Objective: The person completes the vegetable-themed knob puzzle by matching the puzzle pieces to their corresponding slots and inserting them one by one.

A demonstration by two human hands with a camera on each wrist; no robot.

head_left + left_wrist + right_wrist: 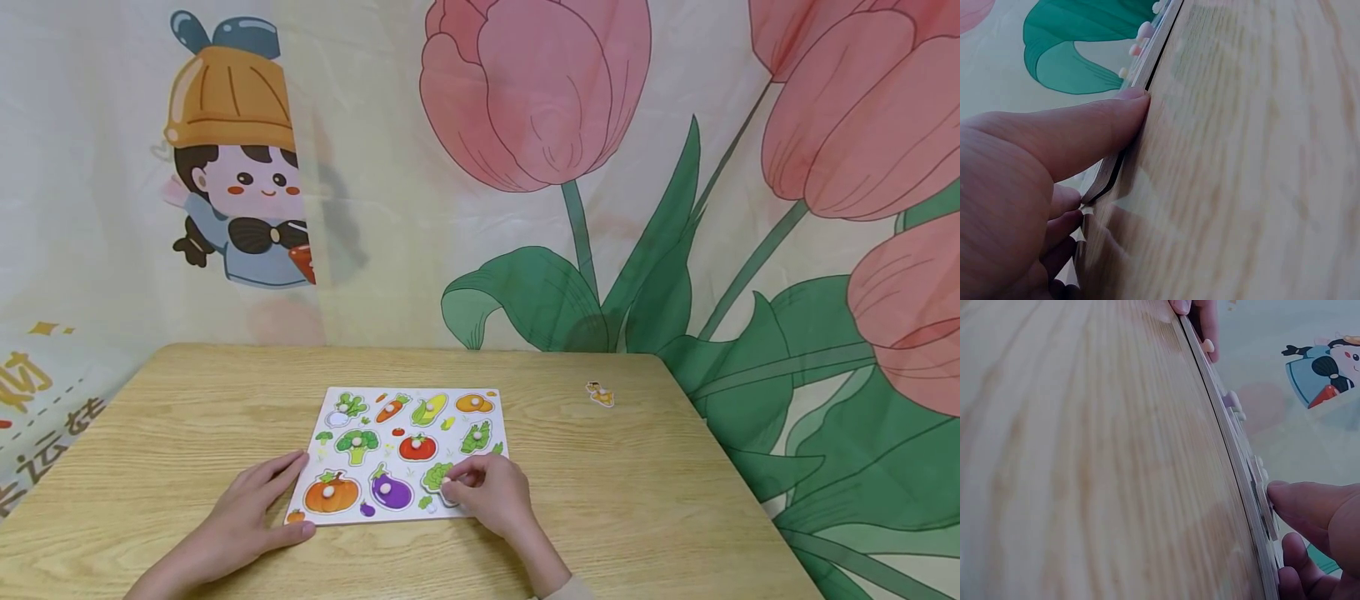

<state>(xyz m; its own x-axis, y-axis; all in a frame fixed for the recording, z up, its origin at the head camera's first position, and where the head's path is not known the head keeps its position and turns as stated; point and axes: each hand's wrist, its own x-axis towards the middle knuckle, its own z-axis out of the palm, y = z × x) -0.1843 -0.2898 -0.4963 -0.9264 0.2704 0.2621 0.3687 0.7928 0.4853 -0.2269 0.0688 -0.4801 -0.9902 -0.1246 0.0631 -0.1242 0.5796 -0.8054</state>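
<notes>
A white puzzle board (pixel 341 518) printed with vegetables lies on the table. My left hand (pixel 251 517) rests at its near left corner, fingers along the left edge and the thumb against the front edge. My right hand (pixel 495 492) pinches the small knob of a green leafy vegetable piece (pixel 435 477) at the board's near right. In the right wrist view this piece (pixel 1265 506) sits a little proud of the board's surface. Beside it are the eggplant piece (pixel 401 493) and the tomato piece (pixel 426 450), and the pumpkin piece (pixel 345 496) lies nearest my left hand.
More knobbed pieces sit in the board, among them broccoli (pixel 366 443), carrot (pixel 392 410) and corn (pixel 431 408). A small orange and white cutout (pixel 600 394) lies on the wooden table (pixel 637 500) at the back right. Behind the table hangs a printed cloth (pixel 390 250).
</notes>
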